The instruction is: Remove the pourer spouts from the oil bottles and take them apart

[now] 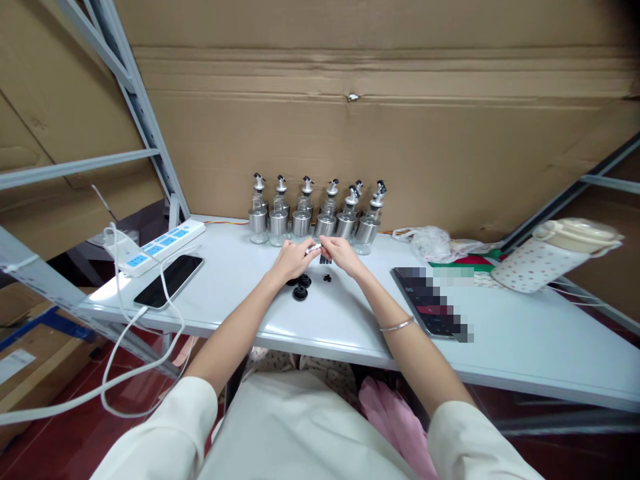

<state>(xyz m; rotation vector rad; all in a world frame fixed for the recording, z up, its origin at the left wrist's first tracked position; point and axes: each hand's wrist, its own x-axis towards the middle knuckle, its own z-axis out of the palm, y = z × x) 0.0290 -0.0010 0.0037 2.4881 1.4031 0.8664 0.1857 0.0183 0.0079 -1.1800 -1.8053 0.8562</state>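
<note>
My left hand [291, 258] and my right hand [341, 255] meet over the white table [500, 340], both pinched on a small silver and black pourer part [316, 248] held between them. A few black rubber stoppers [300, 288] lie on the table just below my hands. Behind them stands a row of several glass and steel oil bottles [320, 217] with pourer tops, close to the cardboard wall.
A black phone [169, 281] on a white cable and a white power strip [163, 243] lie at the left. A dark tablet [430, 303], a crumpled plastic bag [430, 241] and a dotted lidded jug [555, 257] sit at the right. Metal shelf struts flank the table.
</note>
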